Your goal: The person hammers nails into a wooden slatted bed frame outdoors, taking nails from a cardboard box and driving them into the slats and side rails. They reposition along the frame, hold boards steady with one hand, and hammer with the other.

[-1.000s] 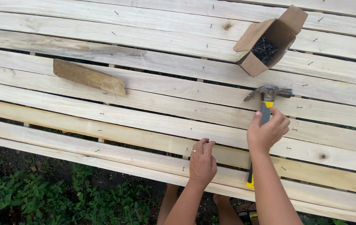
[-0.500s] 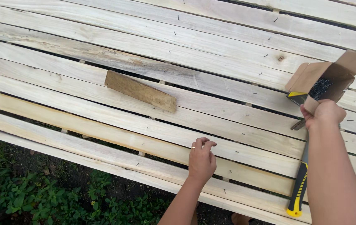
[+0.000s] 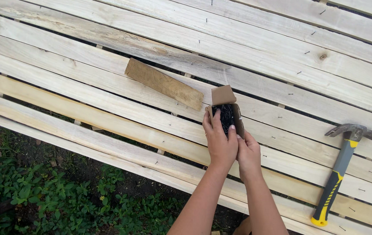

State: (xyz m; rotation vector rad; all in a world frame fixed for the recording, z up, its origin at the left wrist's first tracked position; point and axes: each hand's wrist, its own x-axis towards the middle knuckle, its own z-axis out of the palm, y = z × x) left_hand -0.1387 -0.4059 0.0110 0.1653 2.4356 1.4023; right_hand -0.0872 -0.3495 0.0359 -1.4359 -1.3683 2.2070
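Note:
A small open cardboard box (image 3: pixel 226 96) full of dark nails (image 3: pixel 228 118) is held just above the pale wooden planks (image 3: pixel 107 65), in the middle of the view. My left hand (image 3: pixel 220 146) grips its left wall, thumb outside and fingers lying in the opening on the nails. My right hand (image 3: pixel 249 153) holds the box's lower right side, touching the left hand. A hammer (image 3: pixel 341 170) with a black and yellow handle lies loose on the planks to the right, head pointing away from me.
A short rough brown wood block (image 3: pixel 164 83) lies on the planks just left of the box. Nail heads dot the boards. Gaps run between the planks. Below the front plank edge are soil and green plants (image 3: pixel 42 196).
My right hand has let go of the hammer, which now lies on the planks at the right. The box has come from the far right into both hands; my left hand left the plank.

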